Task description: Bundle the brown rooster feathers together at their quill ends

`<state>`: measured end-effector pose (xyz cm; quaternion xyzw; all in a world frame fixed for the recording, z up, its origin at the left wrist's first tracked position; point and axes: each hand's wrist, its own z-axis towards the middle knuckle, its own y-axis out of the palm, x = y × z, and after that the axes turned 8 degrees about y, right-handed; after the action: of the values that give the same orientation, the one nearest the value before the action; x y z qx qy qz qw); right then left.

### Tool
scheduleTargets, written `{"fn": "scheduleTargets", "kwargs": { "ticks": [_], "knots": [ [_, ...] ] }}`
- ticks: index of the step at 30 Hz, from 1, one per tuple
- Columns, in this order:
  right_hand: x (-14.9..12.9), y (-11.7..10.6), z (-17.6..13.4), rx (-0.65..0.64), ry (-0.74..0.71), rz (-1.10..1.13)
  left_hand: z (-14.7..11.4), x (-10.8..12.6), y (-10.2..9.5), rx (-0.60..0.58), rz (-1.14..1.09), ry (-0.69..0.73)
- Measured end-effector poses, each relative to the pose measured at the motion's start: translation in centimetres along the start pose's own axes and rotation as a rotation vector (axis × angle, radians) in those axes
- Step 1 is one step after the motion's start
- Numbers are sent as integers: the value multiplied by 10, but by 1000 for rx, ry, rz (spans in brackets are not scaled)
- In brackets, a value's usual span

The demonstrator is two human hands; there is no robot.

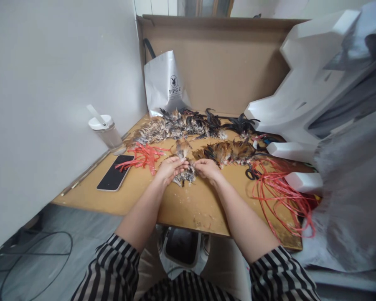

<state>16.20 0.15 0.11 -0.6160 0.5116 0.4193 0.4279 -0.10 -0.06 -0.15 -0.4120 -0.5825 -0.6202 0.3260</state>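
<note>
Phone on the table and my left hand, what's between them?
In the head view, red strips lie between the phone and your left hand, some overlapping the phone's edge.

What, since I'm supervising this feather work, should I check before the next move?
1. Left hand pinching feathers: ok.
2. Right hand gripping something: cannot tell; too small to see.
3. Phone clear of red strips: not ok; strip ends overlap it.
4. Red strands untangled: not ok; they lie in a looping heap.
5. Black loops being scissors handles: cannot tell; no blades show.
6. Cup lidded: ok.
</note>
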Motion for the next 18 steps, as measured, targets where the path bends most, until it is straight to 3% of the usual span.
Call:
{"fn": "scheduleTargets", "kwargs": {
  "ticks": [5, 9, 15, 18],
  "knots": [
    [-4, -1, -3, -108, -2, 268, -1, 0, 1, 7, -12, -16],
    [-4, 0, -4, -103, -2, 241, -2, 2, 2, 16, -18, -21],
    [-6, -1, -7, -152, 38, 185, 0, 3, 3, 46, -49, 89],
    [-4, -1, -6, -167, 33, 190, 0, 1, 1, 18, -41, 43]
  ]
}}
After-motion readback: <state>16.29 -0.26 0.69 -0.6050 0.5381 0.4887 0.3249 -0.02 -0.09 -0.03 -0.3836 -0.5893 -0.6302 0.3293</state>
